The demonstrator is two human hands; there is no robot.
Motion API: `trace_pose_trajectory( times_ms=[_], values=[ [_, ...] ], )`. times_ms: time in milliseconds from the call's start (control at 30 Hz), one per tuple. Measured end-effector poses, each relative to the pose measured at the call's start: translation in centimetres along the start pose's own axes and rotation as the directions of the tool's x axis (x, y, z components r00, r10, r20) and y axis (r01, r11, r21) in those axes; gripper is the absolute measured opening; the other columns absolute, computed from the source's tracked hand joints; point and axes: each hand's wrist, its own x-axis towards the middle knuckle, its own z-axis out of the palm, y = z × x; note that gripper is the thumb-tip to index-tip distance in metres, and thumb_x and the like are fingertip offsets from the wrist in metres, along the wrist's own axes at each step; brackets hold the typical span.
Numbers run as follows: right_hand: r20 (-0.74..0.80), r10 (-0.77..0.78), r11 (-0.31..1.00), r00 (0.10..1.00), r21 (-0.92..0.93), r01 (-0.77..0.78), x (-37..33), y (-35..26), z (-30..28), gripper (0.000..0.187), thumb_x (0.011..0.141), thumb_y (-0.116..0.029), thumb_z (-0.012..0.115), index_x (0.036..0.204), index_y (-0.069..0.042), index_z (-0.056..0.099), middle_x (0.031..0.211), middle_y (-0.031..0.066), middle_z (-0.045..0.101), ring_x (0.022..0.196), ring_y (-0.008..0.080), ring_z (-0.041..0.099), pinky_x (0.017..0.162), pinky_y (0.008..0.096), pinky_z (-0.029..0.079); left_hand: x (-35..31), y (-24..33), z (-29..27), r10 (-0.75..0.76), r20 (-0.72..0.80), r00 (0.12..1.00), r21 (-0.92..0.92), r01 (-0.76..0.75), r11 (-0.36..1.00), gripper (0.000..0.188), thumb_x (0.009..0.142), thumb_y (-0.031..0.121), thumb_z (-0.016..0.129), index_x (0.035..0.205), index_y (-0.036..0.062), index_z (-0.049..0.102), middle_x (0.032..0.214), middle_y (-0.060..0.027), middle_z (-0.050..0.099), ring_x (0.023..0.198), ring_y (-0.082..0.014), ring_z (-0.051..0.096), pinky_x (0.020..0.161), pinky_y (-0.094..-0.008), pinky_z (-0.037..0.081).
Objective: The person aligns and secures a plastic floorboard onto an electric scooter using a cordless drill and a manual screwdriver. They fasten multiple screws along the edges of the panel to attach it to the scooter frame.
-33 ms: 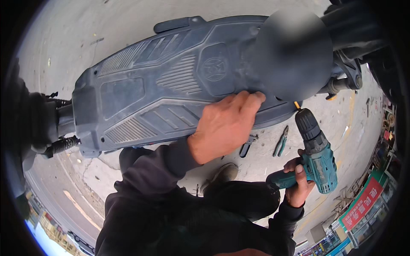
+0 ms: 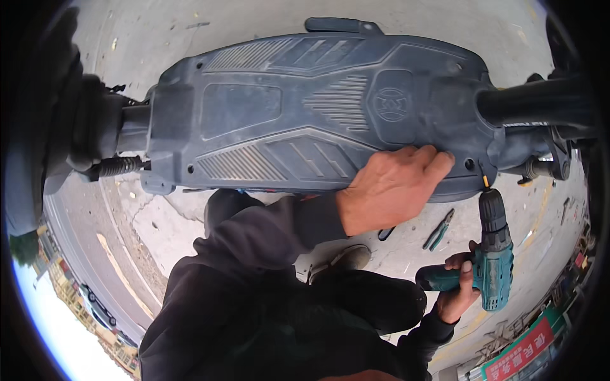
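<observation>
A dark grey plastic footboard (image 2: 241, 111) of an electric scooter lies across the view, with ribbed patches and a round emblem. My left hand (image 2: 394, 187) rests on its near edge, right of the middle, with fingers curled together; whatever they may hold is hidden. To the right, my right hand (image 2: 460, 292) is wrapped round a teal and black cordless drill (image 2: 495, 273). The drill's yellow-banded bit (image 2: 487, 181) points away from me at the footboard's near right corner, beside a dark screw hole (image 2: 469, 164). Whether the bit touches anything cannot be told.
Green-handled pliers (image 2: 438, 230) lie on the concrete ground beyond my shoe (image 2: 351, 258). A dark tool (image 2: 386, 233) is partly hidden beneath my left hand. A black steering column (image 2: 540, 101) rises at the right; a coil spring (image 2: 121, 166) sits at the left end.
The view has shifted, so footboard, hands and drill appear farther right. A blurred dark round shape over the footboard's right end is gone, exposing the screw hole. Both hands keep their holds.
</observation>
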Motion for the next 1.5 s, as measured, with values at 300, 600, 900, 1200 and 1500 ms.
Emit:
trace_pose_trajectory(
  times_ms=[300,600,900,1200,1500],
  values=[
    [0.026,-0.141,0.955,0.99,-0.262,0.143,-2.1,-2.0,2.4,0.048,0.092,-0.018,0.069,0.128,0.01,0.053,0.08,0.0078,0.058,0.076,0.0168,0.055,0.076,0.0315,0.048,-2.2,1.0,-3.7,-0.115,-0.094,0.989,-0.151,0.1,0.984,0.02,0.077,0.005,0.062,0.093,-0.0027,0.055,0.079,-0.0154,0.06,0.071,-0.0315,0.065,0.058,-0.0438,0.049],
    [-0.04,-0.167,0.96,0.985,-0.236,0.153,-4.0,-0.8,3.1,0.045,0.093,-0.02,0.068,0.128,0.007,0.057,0.086,0.0055,0.06,0.076,0.0155,0.057,0.075,0.0306,0.05,-7.3,0.3,-13.3,-0.08,-0.378,0.922,0.121,0.135,0.983,0.022,0.076,0.008,0.062,0.096,0.0008,0.055,0.077,-0.0111,0.059,0.068,-0.0285,0.063,0.052,-0.0411,0.048],
    [0.211,-0.149,0.988,0.966,0.072,0.136,-5.9,-5.1,9.5,0.05,0.092,-0.019,0.069,0.131,0.008,0.053,0.083,0.0057,0.057,0.077,0.0156,0.056,0.076,0.0315,0.047,-10.3,-3.1,-15.6,-0.207,-0.291,0.934,0.077,0.238,0.968,0.01,0.085,0.001,0.052,0.094,-0.0033,0.054,0.079,-0.0196,0.063,0.071,-0.0373,0.064,0.06,-0.0447,0.049],
    [0.533,-0.113,0.992,0.838,0.114,0.061,-9.7,-1.4,13.7,0.054,0.093,-0.022,0.067,0.132,0.011,0.049,0.08,0.0065,0.053,0.077,0.0173,0.054,0.075,0.0336,0.046,-11.3,-3.1,-15.3,-0.605,-0.079,0.792,-0.996,-0.084,0.019,0.034,0.103,0.011,0.051,0.132,-0.007,0.051,0.115,-0.0185,0.065,0.103,-0.0237,0.066,0.09,-0.0346,0.056],
    [0.539,-0.058,0.998,0.84,0.061,0.029,-11.3,-1.0,12.3,0.054,0.09,-0.023,0.068,0.129,0.01,0.05,0.078,0.0066,0.053,0.074,0.0168,0.054,0.072,0.0328,0.046,-12.7,-0.3,-14.5,-0.451,-0.016,0.892,-0.939,-0.168,-0.3,0.032,0.105,0.015,0.05,0.13,-0.0061,0.049,0.117,-0.0202,0.064,0.113,-0.0312,0.065,0.094,-0.0396,0.055]
  ],
)
